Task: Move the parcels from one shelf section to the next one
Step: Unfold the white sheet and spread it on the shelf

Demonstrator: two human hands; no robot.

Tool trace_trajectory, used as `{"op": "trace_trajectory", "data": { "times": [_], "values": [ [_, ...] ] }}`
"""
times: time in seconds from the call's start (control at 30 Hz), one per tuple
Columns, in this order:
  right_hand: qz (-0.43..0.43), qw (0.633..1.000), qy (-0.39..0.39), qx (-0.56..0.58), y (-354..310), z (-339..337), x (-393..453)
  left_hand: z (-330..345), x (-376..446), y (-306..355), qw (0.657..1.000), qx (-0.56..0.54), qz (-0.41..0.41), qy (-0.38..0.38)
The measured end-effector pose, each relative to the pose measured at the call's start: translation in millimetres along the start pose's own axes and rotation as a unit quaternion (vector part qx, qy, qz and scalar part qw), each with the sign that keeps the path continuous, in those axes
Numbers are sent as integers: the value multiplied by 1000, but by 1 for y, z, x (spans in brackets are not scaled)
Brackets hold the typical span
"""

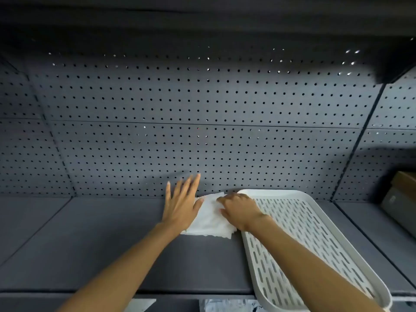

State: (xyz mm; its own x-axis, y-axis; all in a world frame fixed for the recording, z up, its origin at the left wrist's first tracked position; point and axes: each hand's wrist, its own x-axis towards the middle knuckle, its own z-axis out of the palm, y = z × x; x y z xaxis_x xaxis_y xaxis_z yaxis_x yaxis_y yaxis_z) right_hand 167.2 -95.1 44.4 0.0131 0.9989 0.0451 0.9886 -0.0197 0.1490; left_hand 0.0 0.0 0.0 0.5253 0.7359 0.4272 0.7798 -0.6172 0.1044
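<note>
A flat white soft parcel lies on the dark grey shelf, near the perforated back panel. My left hand lies flat with fingers spread, its thumb side on the parcel's left edge. My right hand has its fingers curled on the parcel's upper right part, pressing or gripping it. A brown cardboard box shows at the far right in the neighbouring shelf section.
A light grey slotted plastic tray lies on the shelf to the right of the parcel, under my right forearm, overhanging the front edge. A dark upright divides this section from the right one. The pegboard back wall stands close behind my hands.
</note>
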Motion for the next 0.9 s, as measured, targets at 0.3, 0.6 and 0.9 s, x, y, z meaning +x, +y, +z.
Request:
{"op": "trace_trajectory", "data": {
  "times": [0.3, 0.6, 0.9],
  "values": [
    [55, 990, -85, 98, 3, 23, 38, 17, 12, -20, 970, -187, -129, -89],
    [96, 988, 29, 118, -7, 20, 41, 19, 10, -22, 945, -285, -142, -66],
    [119, 970, 116, 180, -6, 11, 18, -10, 4, -13, 951, -288, -115, 18]
  ]
}}
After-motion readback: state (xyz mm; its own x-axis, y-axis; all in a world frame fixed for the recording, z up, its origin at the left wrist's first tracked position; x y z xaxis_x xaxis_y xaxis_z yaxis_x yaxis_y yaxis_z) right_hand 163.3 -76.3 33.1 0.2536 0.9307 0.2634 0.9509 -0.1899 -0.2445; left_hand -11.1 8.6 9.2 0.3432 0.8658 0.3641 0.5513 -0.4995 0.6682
